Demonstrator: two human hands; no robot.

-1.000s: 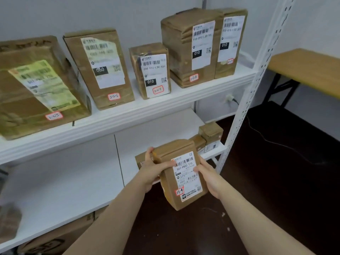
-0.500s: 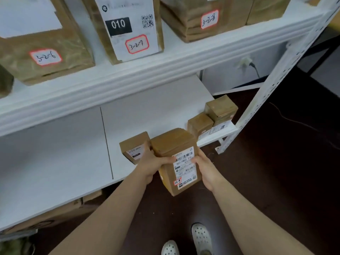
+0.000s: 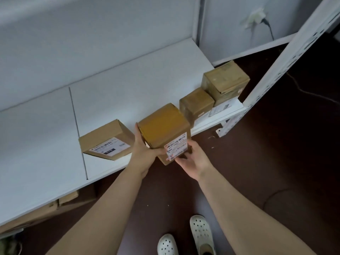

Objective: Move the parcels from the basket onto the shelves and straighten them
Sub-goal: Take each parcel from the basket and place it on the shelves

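Note:
I hold a brown cardboard parcel (image 3: pixel 163 128) with a white barcode label, upright at the front edge of the white lower shelf (image 3: pixel 114 85). My left hand (image 3: pixel 144 150) grips its left side and my right hand (image 3: pixel 191 159) holds its lower right corner. It sits between a flat brown parcel (image 3: pixel 107 139) on its left and a small cube parcel (image 3: pixel 196 104) on its right. A larger cube parcel (image 3: pixel 225 82) stands further right. No basket is in view.
A white perforated shelf post (image 3: pixel 287 54) rises at the right end of the shelf. Cardboard boxes (image 3: pixel 46 208) lie under the shelf at lower left. A wall socket with a cable (image 3: pixel 257 15) is behind. Dark floor and my white shoes (image 3: pixel 184 236) are below.
The parcel has moved down and forward from chest height to the lower shelf's front edge, between the flat parcel and the small cube. My view has tilted down, so the upper shelf is out of sight.

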